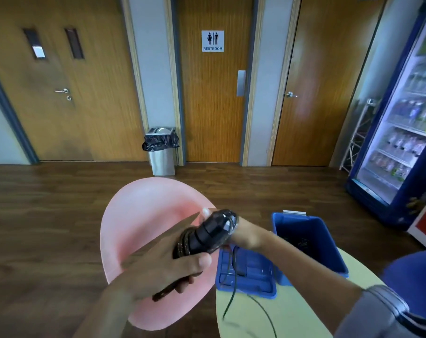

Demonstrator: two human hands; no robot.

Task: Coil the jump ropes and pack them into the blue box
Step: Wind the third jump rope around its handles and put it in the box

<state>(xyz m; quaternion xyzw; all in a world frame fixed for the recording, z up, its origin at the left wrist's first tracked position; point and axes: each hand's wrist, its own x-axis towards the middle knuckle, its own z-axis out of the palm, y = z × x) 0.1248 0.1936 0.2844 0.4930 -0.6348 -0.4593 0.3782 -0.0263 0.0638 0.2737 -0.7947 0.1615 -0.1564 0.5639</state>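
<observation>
My left hand (pixel 158 267) grips a black jump rope handle (pixel 204 236) with cord loops wound around it, held above the pink chair. My right hand (pixel 243 234) is at the handle's far end, fingers wrapped in the black cord there. A loose length of cord (pixel 232 284) hangs down from the bundle across the lid onto the yellow table. The blue box (pixel 329 240) stands open to the right on the table, with something dark inside. Its blue lid (pixel 253 276) lies flat beside it, to the left.
A pink chair (pixel 143 215) sits under my hands, left of the pale yellow round table (pixel 292 311). A steel bin (pixel 161 151) stands by the restroom door. A drinks fridge (pixel 402 130) lines the right wall. Wooden floor spreads to the left.
</observation>
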